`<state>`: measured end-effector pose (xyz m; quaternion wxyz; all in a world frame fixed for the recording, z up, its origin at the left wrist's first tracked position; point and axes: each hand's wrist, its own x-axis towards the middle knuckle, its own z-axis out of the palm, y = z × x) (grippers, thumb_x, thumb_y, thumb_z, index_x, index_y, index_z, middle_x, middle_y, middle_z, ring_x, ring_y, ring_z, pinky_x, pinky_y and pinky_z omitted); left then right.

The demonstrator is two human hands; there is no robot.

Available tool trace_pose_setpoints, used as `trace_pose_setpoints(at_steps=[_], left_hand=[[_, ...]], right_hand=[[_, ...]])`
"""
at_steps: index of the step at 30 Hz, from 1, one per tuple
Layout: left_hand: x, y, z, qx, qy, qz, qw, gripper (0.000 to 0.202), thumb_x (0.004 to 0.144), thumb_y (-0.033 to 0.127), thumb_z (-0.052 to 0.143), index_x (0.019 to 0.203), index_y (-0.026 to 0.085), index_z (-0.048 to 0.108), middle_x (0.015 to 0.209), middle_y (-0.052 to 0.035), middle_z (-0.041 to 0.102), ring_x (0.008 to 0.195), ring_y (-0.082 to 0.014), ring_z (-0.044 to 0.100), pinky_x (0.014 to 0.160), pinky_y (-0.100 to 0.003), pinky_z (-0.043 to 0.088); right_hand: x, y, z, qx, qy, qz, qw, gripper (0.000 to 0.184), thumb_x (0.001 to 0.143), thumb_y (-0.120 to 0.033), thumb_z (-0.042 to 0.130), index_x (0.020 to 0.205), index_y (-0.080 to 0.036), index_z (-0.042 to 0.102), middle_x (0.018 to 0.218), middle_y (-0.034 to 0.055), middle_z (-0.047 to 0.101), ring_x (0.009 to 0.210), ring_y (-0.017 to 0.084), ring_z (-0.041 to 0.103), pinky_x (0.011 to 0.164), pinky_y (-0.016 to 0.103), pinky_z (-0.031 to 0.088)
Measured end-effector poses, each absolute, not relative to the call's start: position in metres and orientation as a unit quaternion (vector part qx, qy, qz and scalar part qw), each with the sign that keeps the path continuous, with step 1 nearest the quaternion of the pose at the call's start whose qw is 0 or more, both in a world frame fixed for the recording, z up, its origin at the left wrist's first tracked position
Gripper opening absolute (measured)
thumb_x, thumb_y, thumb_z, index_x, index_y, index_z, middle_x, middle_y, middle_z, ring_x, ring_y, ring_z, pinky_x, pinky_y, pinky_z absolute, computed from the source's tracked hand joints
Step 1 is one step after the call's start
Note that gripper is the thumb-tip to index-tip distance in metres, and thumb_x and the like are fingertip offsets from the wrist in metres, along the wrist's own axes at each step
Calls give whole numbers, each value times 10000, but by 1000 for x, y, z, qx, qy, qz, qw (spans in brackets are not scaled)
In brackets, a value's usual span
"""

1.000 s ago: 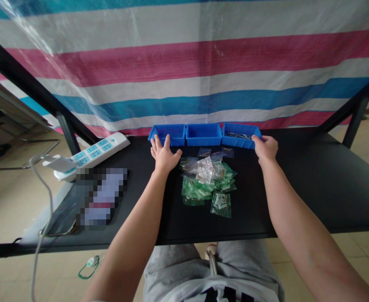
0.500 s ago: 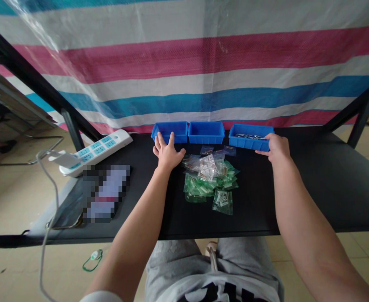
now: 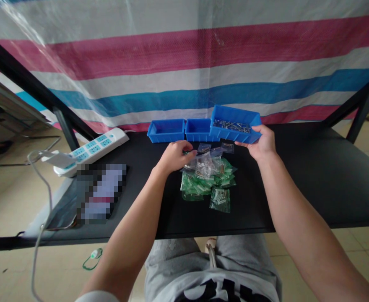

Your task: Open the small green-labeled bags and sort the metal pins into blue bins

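Note:
My right hand (image 3: 263, 142) grips the right end of a blue plastic bin (image 3: 235, 133), thumb at the rim and fingers underneath. This bin is raised and tilted towards me, and loose metal screws (image 3: 231, 125) lie inside it. It overlaps the right part of a second blue bin (image 3: 198, 136). At the left edge of a pile of small bags, my left hand (image 3: 177, 155) is closed with curled fingers; what they hold, if anything, is hidden. The pile has clear bags (image 3: 207, 164) with small metal parts on top of green-tinted bags (image 3: 197, 184).
A third blue bin (image 3: 166, 133) stands at the back left. On the left lie a white power strip (image 3: 93, 151) with a plugged-in cable and a blurred-out flat object (image 3: 104, 193). A striped sheet (image 3: 184, 54) hangs behind the black table (image 3: 313, 180).
My right hand has lifted the bin of screws and brought it leftwards, tilting it. My left hand has left the left bin, moved right to the bags and curled its fingers.

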<state>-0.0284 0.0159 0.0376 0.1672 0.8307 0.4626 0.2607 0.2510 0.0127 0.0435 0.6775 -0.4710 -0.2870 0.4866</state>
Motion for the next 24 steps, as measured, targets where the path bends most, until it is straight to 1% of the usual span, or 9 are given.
trace_pose_setpoints(at_steps=[4, 7, 9, 11, 14, 16, 18, 21, 24], left_hand=[[-5, -12, 51, 922, 313, 177, 144, 510, 798, 551, 602, 1141, 177, 649, 1187, -124, 665, 1114, -277, 614, 978, -398, 474], [15, -31, 47, 938, 308, 122, 101, 852, 682, 718, 636, 1349, 201, 522, 1479, -173, 434, 1346, -375, 421, 1097, -520, 351], [23, -37, 40, 945, 301, 82, 94, 991, 627, 774, 636, 1425, 220, 439, 1548, -168, 326, 1425, -404, 284, 1141, -550, 268], [27, -38, 33, 944, 310, 53, 99, 1076, 598, 817, 616, 1472, 240, 366, 1571, -162, 279, 1446, -412, 227, 1149, -562, 240], [24, -31, 27, 928, 356, 54, 93, 920, 740, 801, 482, 1468, 248, 379, 1558, -152, 313, 1437, -400, 260, 1138, -570, 255], [20, -25, 25, 915, 390, 75, 75, 727, 879, 693, 372, 1432, 225, 442, 1518, -148, 390, 1411, -365, 334, 1127, -545, 294], [18, -21, 24, 908, 404, 94, 55, 581, 945, 571, 349, 1370, 213, 518, 1458, -131, 479, 1355, -319, 432, 1110, -493, 345], [19, -18, 23, 909, 401, 106, 39, 419, 932, 458, 445, 1239, 232, 619, 1305, -93, 618, 1208, -272, 574, 1040, -422, 434], [19, -18, 28, 906, 402, 125, 43, 459, 863, 513, 545, 1191, 205, 632, 1135, -114, 691, 1055, -284, 651, 932, -400, 497]], right_hand=[[243, 13, 37, -442, -299, 521, 666, 282, 584, -297, 556, 854, -219, 541, 817, 23, 643, 744, 222, 647, 507, 373, 604], [242, 12, 35, -429, -316, 523, 666, 326, 569, -282, 565, 889, -232, 530, 833, 5, 645, 736, 214, 654, 540, 398, 619], [240, 11, 35, -424, -321, 525, 664, 341, 553, -259, 567, 891, -239, 525, 831, -5, 645, 734, 209, 654, 553, 404, 625], [238, 9, 37, -420, -327, 528, 662, 350, 537, -236, 566, 883, -246, 518, 823, -14, 639, 732, 204, 651, 554, 402, 628], [234, 7, 39, -413, -346, 531, 654, 378, 521, -212, 569, 891, -254, 507, 811, -32, 619, 711, 191, 641, 565, 409, 630], [232, 6, 39, -409, -355, 532, 651, 408, 515, -202, 573, 913, -259, 502, 804, -43, 606, 707, 183, 636, 585, 418, 631], [230, 6, 38, -405, -355, 532, 653, 437, 515, -197, 580, 938, -267, 497, 800, -51, 597, 722, 181, 635, 603, 421, 631], [229, 6, 37, -399, -353, 531, 660, 487, 509, -184, 592, 974, -284, 487, 805, -58, 595, 728, 179, 631, 602, 423, 635], [229, 5, 38, -397, -349, 528, 664, 514, 499, -167, 601, 984, -291, 479, 809, -61, 599, 711, 176, 627, 573, 423, 635]])
